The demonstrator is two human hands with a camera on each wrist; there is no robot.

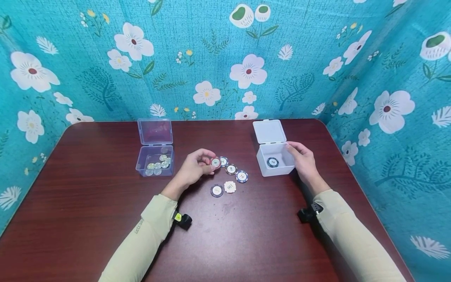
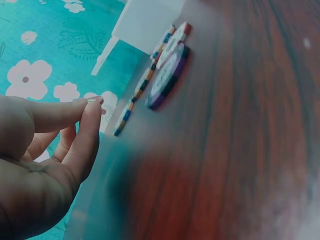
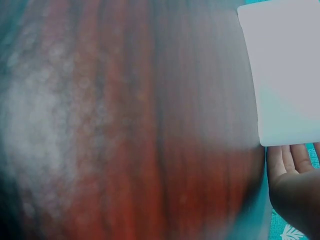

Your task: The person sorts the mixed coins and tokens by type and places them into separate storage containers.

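Between thumb and fingers, my left hand (image 1: 195,166) pinches a red-edged poker chip (image 1: 215,162) marked 5; in the left wrist view only its edge (image 2: 95,100) shows at the fingertips. Just beyond it on the table lie a blue-edged chip (image 1: 224,161), a dark-edged chip (image 1: 231,169) and another blue-edged chip (image 1: 242,176). Nearer to me are a white chip (image 1: 230,187) and a dark purple chip (image 1: 217,190). My right hand (image 1: 303,159) holds the right wall of a white plastic box (image 1: 275,171), thumb at its rim. Inside the box lies one dark chip (image 1: 273,162).
A clear purple-tinted box (image 1: 141,168) stands on the left with its lid (image 1: 155,131) raised, holding several silvery coins (image 1: 157,166). The white box's lid (image 1: 269,131) is tipped back. A flowered teal curtain (image 1: 208,51) hangs behind the brown table (image 1: 88,196).
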